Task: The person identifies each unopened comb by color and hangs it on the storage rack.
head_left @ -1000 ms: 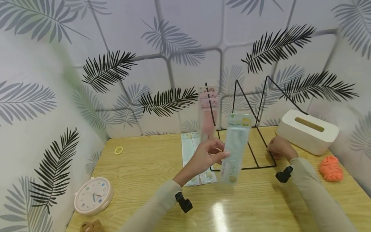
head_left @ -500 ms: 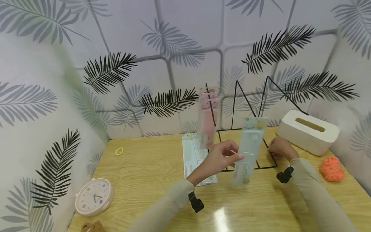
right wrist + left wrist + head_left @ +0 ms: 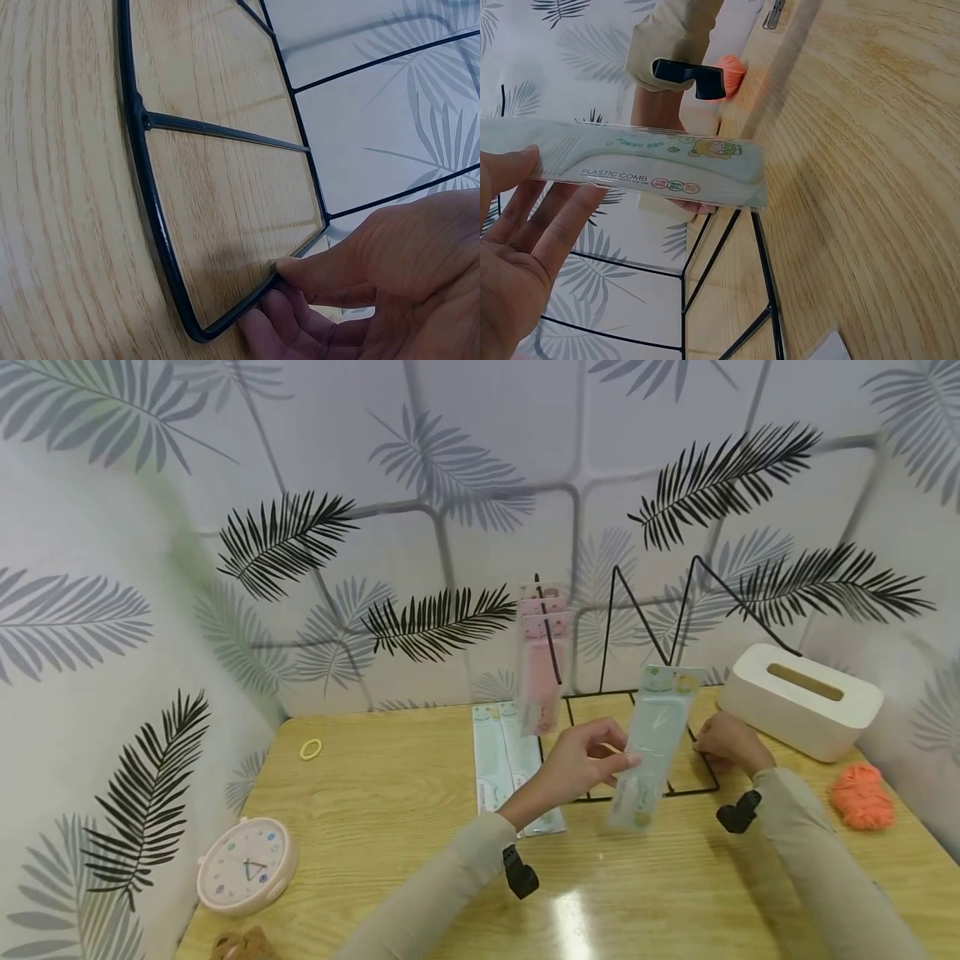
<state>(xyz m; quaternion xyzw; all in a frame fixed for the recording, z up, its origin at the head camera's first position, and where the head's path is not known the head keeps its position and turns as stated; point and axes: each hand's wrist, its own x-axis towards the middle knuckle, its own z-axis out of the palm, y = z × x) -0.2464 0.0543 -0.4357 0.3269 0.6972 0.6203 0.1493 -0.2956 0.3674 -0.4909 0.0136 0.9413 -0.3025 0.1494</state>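
Note:
In the head view my left hand [image 3: 577,766] pinches a clear-wrapped pale green plastic comb [image 3: 654,735] by one long edge. The left wrist view shows "PLASTIC COMB" printed on its wrapper, with thumb and fingers on either face. The comb hangs in front of a black wire rack [image 3: 692,792] with upright hooks. My right hand [image 3: 731,745] grips the rack's right base bar; thumb and curled fingers around it show in the right wrist view. Several pink packs [image 3: 542,672] hang from the rack's left hook. Flat on the table beneath them lie two more pale green comb packs [image 3: 491,752].
A white tissue box [image 3: 798,697] stands right of the rack, with orange yarn [image 3: 862,797] in front of it. On the left are a pink clock [image 3: 247,867], a yellow ring [image 3: 311,749] and a brown fuzzy thing [image 3: 243,945]. A patterned wall backs the wooden table.
My left hand has carried the comb rightward across the front of the rack, slowing over the last half second. The right hand has kept its grip on the rack in place.

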